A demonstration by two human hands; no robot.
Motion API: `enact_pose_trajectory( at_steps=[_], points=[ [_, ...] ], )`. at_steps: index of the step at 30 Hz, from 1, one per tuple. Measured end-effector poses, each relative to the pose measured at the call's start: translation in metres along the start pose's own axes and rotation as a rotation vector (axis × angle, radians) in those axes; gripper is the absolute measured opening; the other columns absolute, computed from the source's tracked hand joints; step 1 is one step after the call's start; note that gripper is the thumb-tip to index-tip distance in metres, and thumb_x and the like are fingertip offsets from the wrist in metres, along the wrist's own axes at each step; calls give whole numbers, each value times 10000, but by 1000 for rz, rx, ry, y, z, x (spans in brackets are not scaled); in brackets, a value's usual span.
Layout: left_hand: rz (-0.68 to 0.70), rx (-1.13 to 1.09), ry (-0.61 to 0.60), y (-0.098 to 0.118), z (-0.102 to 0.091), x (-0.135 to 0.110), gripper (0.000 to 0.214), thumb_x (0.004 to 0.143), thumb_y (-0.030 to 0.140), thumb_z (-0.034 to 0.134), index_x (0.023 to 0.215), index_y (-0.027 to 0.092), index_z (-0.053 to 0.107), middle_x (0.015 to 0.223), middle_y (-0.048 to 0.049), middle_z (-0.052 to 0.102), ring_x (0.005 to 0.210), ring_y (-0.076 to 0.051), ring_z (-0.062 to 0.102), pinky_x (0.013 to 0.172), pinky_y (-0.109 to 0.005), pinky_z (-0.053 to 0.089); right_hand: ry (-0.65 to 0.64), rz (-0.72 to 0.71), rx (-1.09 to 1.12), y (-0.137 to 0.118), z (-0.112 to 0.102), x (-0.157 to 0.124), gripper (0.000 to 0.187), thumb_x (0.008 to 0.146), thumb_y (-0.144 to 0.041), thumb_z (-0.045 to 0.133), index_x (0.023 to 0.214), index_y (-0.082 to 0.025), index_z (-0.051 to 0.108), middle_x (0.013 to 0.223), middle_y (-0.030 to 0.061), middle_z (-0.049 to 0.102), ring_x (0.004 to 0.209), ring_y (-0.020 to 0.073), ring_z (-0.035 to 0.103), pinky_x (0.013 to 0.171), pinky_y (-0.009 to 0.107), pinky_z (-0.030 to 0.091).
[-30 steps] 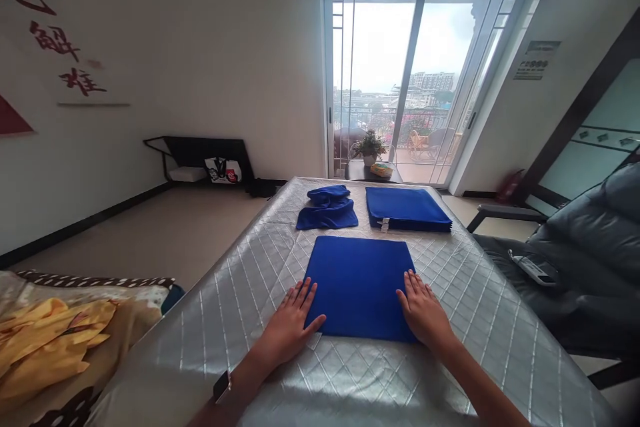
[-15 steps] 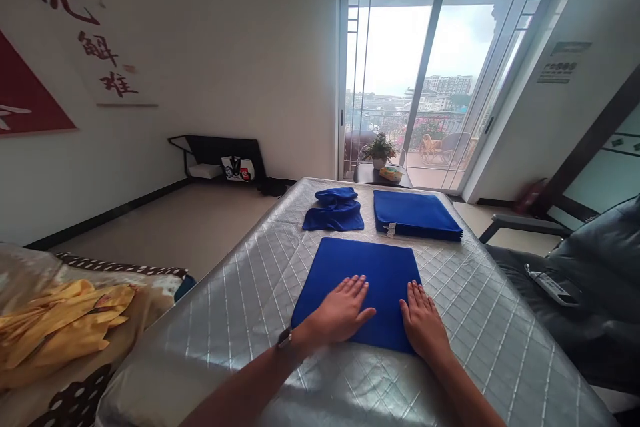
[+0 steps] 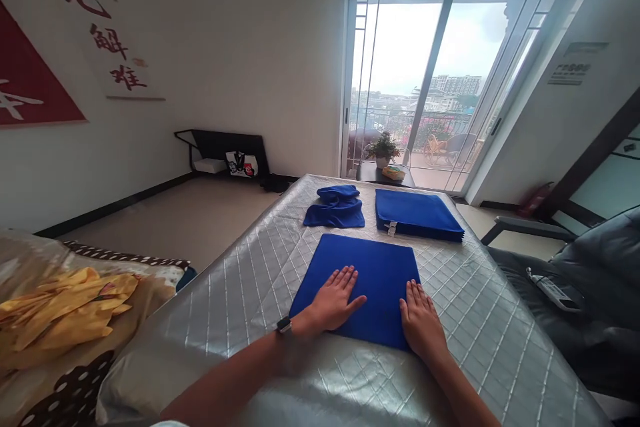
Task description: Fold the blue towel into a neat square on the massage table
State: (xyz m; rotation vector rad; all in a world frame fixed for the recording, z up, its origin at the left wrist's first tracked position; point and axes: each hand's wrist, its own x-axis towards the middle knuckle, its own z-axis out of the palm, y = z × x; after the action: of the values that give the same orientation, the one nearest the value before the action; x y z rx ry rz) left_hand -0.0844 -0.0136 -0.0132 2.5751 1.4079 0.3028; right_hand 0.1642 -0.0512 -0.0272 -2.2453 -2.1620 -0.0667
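L hand (image 3: 334,299) palm down, fingers (image 3: 344,277) extended & nearly tog., pointing fwd & slightly R, thumb (image 3: 357,305) out to R. R hand (image 3: 424,321) palm down too, w/ fingers straight, angled fwd & slightly L, thumb on L side. L forearm (image 3: 240,367) diag. from lower L, R forearm (image 3: 463,380) from lower R; hands side by side, apart

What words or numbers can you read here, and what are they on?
"优解难": wall scroll; top cut off, side column too small.
Red hanging: white writing, cut off, unsure.
Grey wall sign: too blurred.
White bag: too small.
White tag on blue stack: too small.
Front blue cloth: none visible.
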Motion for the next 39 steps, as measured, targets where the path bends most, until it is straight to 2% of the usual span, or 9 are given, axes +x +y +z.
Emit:
enact_pose_trajectory(
  at_steps=[4,7,12,17,21,25,34,37,39],
  points=[
    [-194,63,1,-47,-12,-24,842,988,694,132,1577,101,239,1645,-119,164,1527,-258,141,1241,-443,128,-27,13,20,-2,0,0,627,1011,-339,168,1564,-49,230,1641,92,170,1520,211,149,1233,390,135],
    [-206,76,23,-60,-10,-31,839,994,681,131,1576,84,232,1646,-128,158,1527,-258,137,1238,-441,143,-47,25,31,-2,0,-1,627,1010,-336,179,1568,-51,212,1645,92,156,1523,211,132,1235,396,130],
    [-209,49,50,-58,-5,-29,835,995,681,151,1576,88,234,1645,-129,175,1525,-258,150,1242,-437,152,-181,8,-8,5,-18,10,639,1010,-376,192,1571,-71,234,1643,84,187,1519,234,161,1231,421,142],
    [-203,31,91,-60,-4,-29,826,990,691,197,1570,106,267,1640,-124,191,1523,-260,153,1246,-444,165,-139,-32,14,4,-35,50,643,1021,-373,150,1572,-49,217,1648,104,175,1522,233,147,1225,414,157],
    [-207,25,82,-60,-6,-31,819,997,678,203,1570,95,255,1639,-126,190,1521,-255,161,1248,-436,174,-95,7,23,-2,-22,72,642,1027,-379,156,1574,-47,204,1650,101,171,1523,226,145,1228,396,138],
    [-222,34,54,-57,-8,-30,831,999,676,173,1570,76,237,1641,-130,167,1523,-247,151,1250,-423,169,-72,24,27,-2,-8,72,636,1025,-373,155,1580,-63,190,1654,84,154,1526,206,127,1231,386,113],
    [-337,81,99,-75,-7,-28,836,1003,666,144,1554,51,276,1622,-158,231,1509,-256,213,1240,-460,196,-94,-41,51,14,-4,73,631,1023,-375,141,1583,-88,178,1656,54,131,1529,196,105,1234,414,111],
    [-346,112,129,-63,-12,-13,839,1004,662,136,1541,42,312,1612,-178,259,1507,-269,217,1233,-462,205,-65,-43,67,16,-2,73,628,1021,-374,151,1581,-91,193,1654,56,143,1528,193,107,1235,417,108],
    [-257,107,117,-40,-12,7,821,1009,652,129,1539,56,327,1608,-173,274,1505,-260,224,1231,-436,214,-52,-47,74,15,-3,73,625,1021,-366,157,1579,-86,199,1652,60,151,1527,194,114,1235,418,107]
  ],
)
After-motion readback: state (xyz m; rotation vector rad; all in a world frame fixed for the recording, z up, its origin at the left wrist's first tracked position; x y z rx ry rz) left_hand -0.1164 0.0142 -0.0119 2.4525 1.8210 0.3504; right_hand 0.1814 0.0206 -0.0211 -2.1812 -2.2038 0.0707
